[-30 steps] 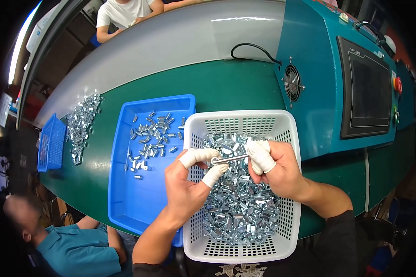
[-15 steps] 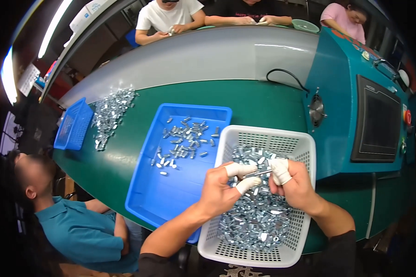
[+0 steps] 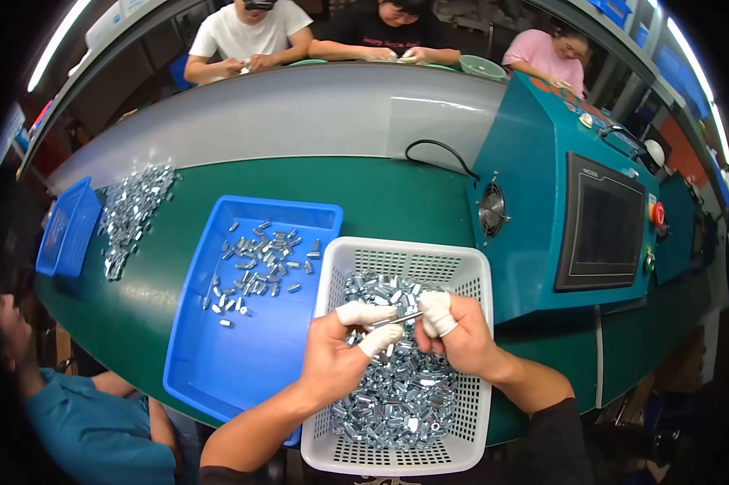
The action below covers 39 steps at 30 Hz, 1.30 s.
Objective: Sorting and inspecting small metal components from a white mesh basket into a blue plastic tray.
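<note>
Above the white perforated basket (image 3: 477, 412), both of my hands are closed at a thin metal rod (image 3: 406, 318). My left hand (image 3: 332, 352), white covers on its thumb and finger, pinches around the rod's left end. Whether a small metal part sits on the rod there is too fine to tell. With a white-wrapped thumb and finger, my right hand (image 3: 465, 335) grips the other end. Beneath them lies a heap of small shiny metal sleeves (image 3: 393, 404), some of which look like long nuts.
Left of the basket, a blue tray (image 3: 227, 364) holds scattered metal sleeves. A loose pile of sleeves (image 3: 134, 210) and a small blue basket (image 3: 69, 230) are farther left. A teal machine (image 3: 518, 267) with a screen stands right. A person in teal (image 3: 97, 420) sits left; others work beyond the partition.
My view has swung to the right, so the table and trays appear farther left. Both hands keep their grip on the rod over the basket, with little visible change in pose.
</note>
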Each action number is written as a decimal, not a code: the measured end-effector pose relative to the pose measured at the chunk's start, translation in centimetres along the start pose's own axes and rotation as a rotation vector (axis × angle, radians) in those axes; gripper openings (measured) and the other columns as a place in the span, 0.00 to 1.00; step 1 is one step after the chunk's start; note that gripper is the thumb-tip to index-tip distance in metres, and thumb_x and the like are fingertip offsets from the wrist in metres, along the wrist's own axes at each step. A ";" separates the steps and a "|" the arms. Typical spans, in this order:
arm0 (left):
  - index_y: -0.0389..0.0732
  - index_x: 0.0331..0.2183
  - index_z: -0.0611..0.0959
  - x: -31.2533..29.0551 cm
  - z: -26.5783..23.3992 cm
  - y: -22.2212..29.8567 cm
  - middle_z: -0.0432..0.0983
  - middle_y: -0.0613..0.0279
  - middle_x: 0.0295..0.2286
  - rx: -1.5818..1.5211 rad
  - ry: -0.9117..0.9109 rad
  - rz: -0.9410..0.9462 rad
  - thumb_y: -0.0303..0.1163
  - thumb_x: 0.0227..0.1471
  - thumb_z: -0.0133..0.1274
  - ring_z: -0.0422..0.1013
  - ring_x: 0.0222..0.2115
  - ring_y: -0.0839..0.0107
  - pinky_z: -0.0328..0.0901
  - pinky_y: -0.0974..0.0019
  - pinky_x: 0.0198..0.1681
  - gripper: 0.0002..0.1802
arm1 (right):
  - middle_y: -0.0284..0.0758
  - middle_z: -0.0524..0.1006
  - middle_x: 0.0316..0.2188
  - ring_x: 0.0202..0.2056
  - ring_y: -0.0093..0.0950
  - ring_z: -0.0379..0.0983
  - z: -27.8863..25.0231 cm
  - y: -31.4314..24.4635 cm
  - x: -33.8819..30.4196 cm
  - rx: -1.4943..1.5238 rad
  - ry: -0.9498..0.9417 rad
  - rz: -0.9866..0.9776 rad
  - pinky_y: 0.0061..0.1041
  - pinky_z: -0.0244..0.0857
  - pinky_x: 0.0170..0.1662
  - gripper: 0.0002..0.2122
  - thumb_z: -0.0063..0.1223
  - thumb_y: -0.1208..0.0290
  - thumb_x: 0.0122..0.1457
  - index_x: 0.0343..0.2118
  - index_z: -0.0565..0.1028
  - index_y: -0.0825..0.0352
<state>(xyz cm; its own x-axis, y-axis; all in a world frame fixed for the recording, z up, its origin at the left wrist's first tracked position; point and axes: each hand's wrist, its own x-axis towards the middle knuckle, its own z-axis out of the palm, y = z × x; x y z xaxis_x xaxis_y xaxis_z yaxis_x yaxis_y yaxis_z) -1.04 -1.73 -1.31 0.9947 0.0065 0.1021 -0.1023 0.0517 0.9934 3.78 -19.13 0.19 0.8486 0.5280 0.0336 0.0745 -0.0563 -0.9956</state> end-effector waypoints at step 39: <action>0.37 0.40 0.74 3.2 -5.3 1.6 0.70 0.54 0.36 0.912 0.300 0.416 0.28 0.32 0.61 0.65 0.38 0.58 0.59 0.61 0.44 0.27 | 0.31 0.65 0.08 0.09 0.13 0.52 -0.4 1.0 0.5 0.171 0.244 -0.092 0.13 0.45 0.12 0.15 0.35 0.61 0.62 0.28 0.70 0.67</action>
<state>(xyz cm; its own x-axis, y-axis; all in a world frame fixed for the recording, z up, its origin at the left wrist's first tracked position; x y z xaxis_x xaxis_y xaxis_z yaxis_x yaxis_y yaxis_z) 1.98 3.63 0.30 0.8274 0.1053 0.5517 -0.2724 -0.7838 0.5581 4.49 -19.29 -0.73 0.9446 0.3039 0.1239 0.0854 0.1368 -0.9869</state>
